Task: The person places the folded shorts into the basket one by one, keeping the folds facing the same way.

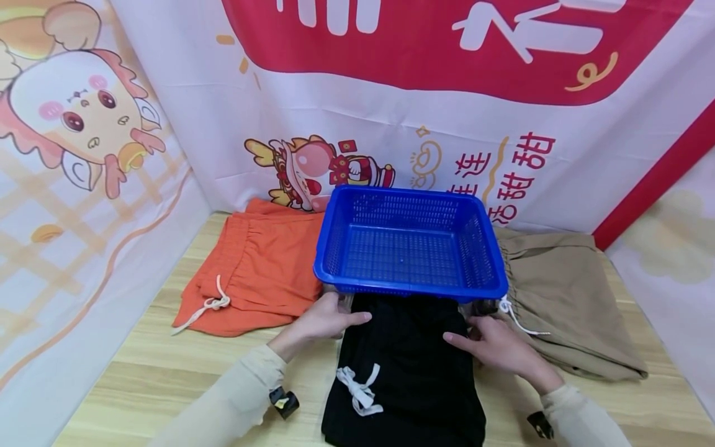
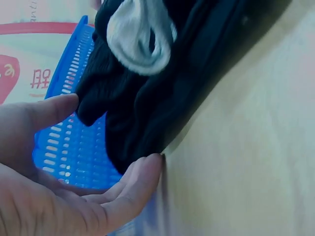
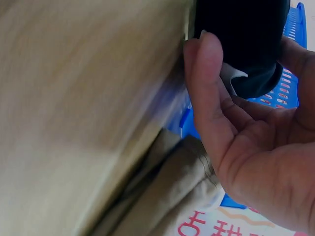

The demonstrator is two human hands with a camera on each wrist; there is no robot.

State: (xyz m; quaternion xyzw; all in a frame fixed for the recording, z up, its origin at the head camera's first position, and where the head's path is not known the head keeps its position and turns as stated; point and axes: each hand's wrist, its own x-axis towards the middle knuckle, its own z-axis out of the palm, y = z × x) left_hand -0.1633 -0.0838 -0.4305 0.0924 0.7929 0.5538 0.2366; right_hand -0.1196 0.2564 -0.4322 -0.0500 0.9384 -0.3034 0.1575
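Note:
Folded black shorts [image 1: 408, 366] with a white drawstring bow [image 1: 360, 391] lie in front of the blue basket [image 1: 410, 288]. My left hand [image 1: 329, 316] holds their left edge near the basket, thumb on top. In the left wrist view its thumb [image 2: 64, 105] and fingertips [image 2: 150, 164] meet the black cloth from two sides. At the opposite edge, my right hand [image 1: 499, 344] grips the same shorts between thumb and fingers. The right wrist view shows its fingers [image 3: 209, 59] against the cloth, with a small pale tag [image 3: 234, 78] beside them.
Orange shorts [image 1: 262, 267] with a white cord lie left of the basket, and khaki shorts [image 1: 564, 304] lie to its right. The basket stands at the back of the wooden table [image 1: 162, 366], close to a printed cloth backdrop [image 1: 475, 112].

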